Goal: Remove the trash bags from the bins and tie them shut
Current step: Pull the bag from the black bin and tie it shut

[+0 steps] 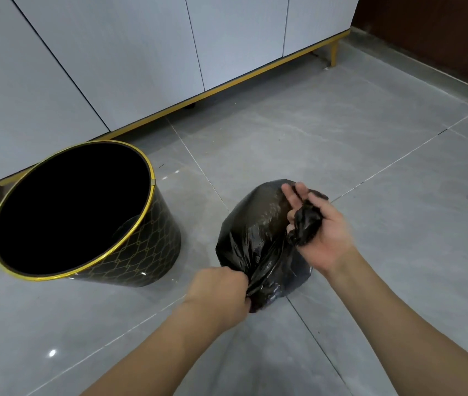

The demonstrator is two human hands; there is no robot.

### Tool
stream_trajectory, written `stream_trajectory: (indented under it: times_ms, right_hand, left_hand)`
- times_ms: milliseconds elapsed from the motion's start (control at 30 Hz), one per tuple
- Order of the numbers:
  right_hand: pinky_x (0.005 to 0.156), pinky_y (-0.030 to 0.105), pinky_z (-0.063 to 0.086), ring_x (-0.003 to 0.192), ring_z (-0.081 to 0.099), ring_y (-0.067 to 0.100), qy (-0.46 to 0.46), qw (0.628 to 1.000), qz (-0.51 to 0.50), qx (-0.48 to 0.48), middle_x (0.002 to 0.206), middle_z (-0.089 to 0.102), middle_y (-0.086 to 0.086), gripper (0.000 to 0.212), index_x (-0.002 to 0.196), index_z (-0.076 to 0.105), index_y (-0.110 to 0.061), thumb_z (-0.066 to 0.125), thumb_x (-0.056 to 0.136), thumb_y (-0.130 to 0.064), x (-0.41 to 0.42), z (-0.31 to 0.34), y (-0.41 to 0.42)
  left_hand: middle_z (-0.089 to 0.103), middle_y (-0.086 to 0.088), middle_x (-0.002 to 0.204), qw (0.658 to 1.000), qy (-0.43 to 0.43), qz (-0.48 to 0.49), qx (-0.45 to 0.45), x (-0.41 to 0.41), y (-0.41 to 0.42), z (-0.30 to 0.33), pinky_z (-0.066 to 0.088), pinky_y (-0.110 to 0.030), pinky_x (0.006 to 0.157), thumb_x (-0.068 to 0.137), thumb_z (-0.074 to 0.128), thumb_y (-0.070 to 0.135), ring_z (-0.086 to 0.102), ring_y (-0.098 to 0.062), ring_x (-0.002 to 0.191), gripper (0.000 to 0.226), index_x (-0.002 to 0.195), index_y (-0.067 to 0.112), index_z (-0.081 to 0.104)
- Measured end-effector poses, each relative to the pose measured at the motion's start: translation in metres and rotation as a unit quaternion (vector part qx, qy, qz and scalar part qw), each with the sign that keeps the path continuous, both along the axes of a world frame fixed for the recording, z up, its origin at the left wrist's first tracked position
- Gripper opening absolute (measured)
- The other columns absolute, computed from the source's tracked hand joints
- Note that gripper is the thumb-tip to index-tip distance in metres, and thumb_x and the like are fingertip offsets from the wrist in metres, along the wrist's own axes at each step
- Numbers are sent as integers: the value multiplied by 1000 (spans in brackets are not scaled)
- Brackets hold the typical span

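A full black trash bag [251,224] rests on the grey tiled floor, right of the bin. My left hand [221,292] is closed on a gathered flap of the bag at its near side. My right hand [317,224] lies palm up over the bag's right side, with the other bunched end of the bag in its palm and the fingers loosely curled. A black bin [152,238] with a gold rim and gold lattice pattern stands at the left, its dark inside showing no bag.
White cabinet doors [129,52] with a gold base strip and a gold leg [333,54] run along the back. A dark brown wall [441,30] closes the far right. Grey floor tiles [370,132] spread around the bag.
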State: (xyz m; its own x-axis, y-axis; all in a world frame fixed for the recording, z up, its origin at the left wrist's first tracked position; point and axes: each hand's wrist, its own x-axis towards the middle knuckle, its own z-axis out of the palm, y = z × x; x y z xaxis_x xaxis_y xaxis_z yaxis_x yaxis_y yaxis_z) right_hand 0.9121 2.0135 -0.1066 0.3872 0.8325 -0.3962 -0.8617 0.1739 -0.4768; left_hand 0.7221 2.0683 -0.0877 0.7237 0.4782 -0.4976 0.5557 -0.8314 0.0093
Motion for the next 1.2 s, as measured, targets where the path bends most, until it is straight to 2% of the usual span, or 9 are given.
stream_trajectory:
  times_ms: [100, 267, 433, 533, 667, 867, 1000, 1100, 1200]
  right_hand:
    - [60, 19, 52, 67, 65, 8, -151, 984, 79, -59, 115, 70, 8, 31, 113, 64, -11, 41, 94, -2, -4, 0, -4]
    - [101, 34, 47, 114, 63, 19, -341, 908, 186, -155, 114, 72, 2, 34, 120, 62, -13, 47, 93, 2, -4, -10, -10]
    - [81, 15, 49, 101, 64, 11, -462, 821, 269, -203, 101, 71, -6, 29, 113, 65, -24, 56, 91, -6, -5, -11, -12]
    - [89, 26, 53, 98, 65, 12, -487, 787, 304, -224, 101, 70, -8, 27, 105, 70, -35, 62, 82, -22, -6, -11, -13]
    - [85, 32, 51, 86, 66, 8, -503, 779, 299, -225, 86, 71, -11, 20, 85, 73, -23, 66, 78, -40, -2, -6, -11]
    - [82, 27, 52, 84, 67, 12, -530, 753, 325, -215, 84, 73, -8, 31, 78, 73, -31, 56, 86, -6, 9, 10, -10]
    - [61, 34, 31, 63, 37, 25, -473, 777, 357, -213, 62, 40, 4, 19, 60, 44, -16, 59, 64, -27, 9, 28, -9]
    - [68, 28, 48, 68, 62, 19, -420, 782, 420, -186, 70, 64, -1, 24, 67, 60, -18, 71, 73, -37, 9, 47, -9]
    - [72, 22, 52, 73, 68, 5, -488, 706, 478, -184, 76, 72, -12, 27, 77, 70, -24, 77, 73, -49, 6, 54, -6]
  left_hand:
    - [66, -4, 92, 994, -2, -89, 64, -2, 1, 4, 43, -31, 62, 96, 44, 23, 64, -28, 82, 16, 100, 18, 58]
    - [66, -1, 86, 991, -50, -82, 94, -8, 15, 21, 46, -31, 60, 100, 33, 40, 66, -26, 76, 27, 101, 19, 50]
    - [52, 6, 69, 984, -127, -83, 96, -18, 29, 41, 49, -31, 57, 89, 24, 39, 53, -15, 61, 24, 86, 24, 42]
    - [50, 8, 76, 976, -168, -107, 91, -15, 41, 46, 46, -33, 67, 84, 17, 41, 50, -17, 70, 32, 85, 25, 44]
    - [50, 6, 74, 978, -152, -104, 100, -5, 54, 54, 44, -34, 70, 95, 25, 44, 58, -21, 76, 26, 89, 26, 42]
    - [55, -3, 70, 989, -141, -46, -28, 8, 60, 67, 40, -37, 65, 90, 31, 40, 54, -28, 71, 27, 82, 17, 43]
    - [54, -4, 81, 977, -172, -29, -122, 15, 70, 73, 42, -42, 79, 83, 27, 36, 51, -25, 82, 32, 84, 11, 47]
    - [50, -1, 93, 982, -129, -30, -134, 22, 75, 75, 39, -38, 88, 89, 36, 38, 47, -22, 96, 27, 88, 16, 50]
    - [50, 3, 103, 984, -87, -21, -155, 28, 79, 77, 34, -35, 96, 94, 48, 30, 41, -18, 106, 11, 95, 22, 54]
